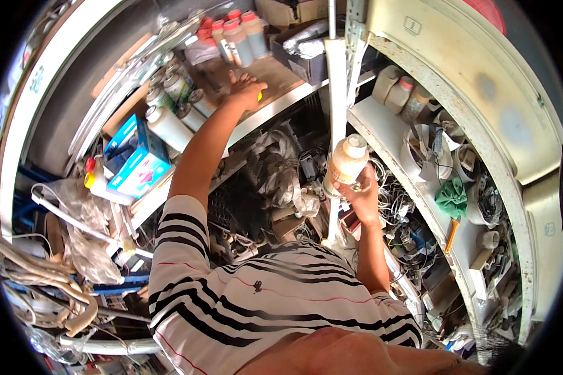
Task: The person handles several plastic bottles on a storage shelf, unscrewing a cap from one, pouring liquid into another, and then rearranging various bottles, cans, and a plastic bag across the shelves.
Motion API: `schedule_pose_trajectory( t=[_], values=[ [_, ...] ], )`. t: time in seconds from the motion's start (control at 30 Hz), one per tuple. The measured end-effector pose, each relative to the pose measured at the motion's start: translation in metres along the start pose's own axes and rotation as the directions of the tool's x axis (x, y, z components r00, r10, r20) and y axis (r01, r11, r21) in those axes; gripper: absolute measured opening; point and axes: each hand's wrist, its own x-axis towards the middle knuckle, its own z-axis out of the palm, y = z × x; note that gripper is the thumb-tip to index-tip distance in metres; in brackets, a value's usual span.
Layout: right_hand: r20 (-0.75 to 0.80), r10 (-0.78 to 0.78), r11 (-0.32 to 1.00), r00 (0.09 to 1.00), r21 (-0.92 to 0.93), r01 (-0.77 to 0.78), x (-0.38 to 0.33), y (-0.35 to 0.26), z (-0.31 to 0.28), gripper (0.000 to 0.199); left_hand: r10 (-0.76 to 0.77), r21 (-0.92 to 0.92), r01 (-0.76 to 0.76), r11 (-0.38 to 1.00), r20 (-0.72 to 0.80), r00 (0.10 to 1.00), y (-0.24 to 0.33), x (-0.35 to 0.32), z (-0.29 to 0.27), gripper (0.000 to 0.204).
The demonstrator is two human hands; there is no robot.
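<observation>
Blue carton [134,159] on left shelf; cardboard boxes [291,9] on top shelf; labelled bottle [345,165] in right hand [360,194]

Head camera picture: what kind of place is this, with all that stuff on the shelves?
Probably a cluttered storeroom or workshop. White metal shelves hold red-capped plastic bottles and white spray cans, with tangled cables below. The right hand holds a cream plastic bottle.
</observation>
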Motion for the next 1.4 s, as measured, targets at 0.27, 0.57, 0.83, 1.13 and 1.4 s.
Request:
schedule_pose_trajectory(
  t=[0.27, 0.57, 0.83, 1.13, 1.4],
  values=[
    [-0.026, 0.006, 0.995, 1.000, -0.104, -0.008, -0.013, 0.001, -0.010, 0.074, 0.007, -0.089, -0.023, 0.996, -0.179, 0.984, 0.007, 0.001, -0.009, 0.043],
    [0.036, -0.148, 0.893, 0.988, -0.424, 0.150, 0.014, -0.006, 0.034, 0.075, -0.139, -0.934, 0.042, -0.355, 0.097, 0.986, 0.062, -0.121, -0.017, 0.045],
    [0.140, -0.332, 0.629, 0.933, -0.704, 0.330, 0.030, -0.013, 0.081, 0.071, -0.042, -0.752, 0.130, -0.646, 0.205, 0.978, 0.084, -0.192, -0.024, 0.055],
    [0.172, -0.390, 0.478, 0.905, -0.802, 0.358, 0.024, -0.015, 0.091, 0.071, -0.328, -0.944, -0.112, -0.311, -0.004, 0.945, 0.080, -0.200, -0.009, 0.056],
    [0.219, -0.378, 0.432, 0.899, -0.818, 0.381, 0.017, -0.014, 0.083, 0.067, -0.322, -0.998, -0.064, 0.003, -0.062, 0.945, 0.078, -0.217, -0.018, 0.052]
  ],
)
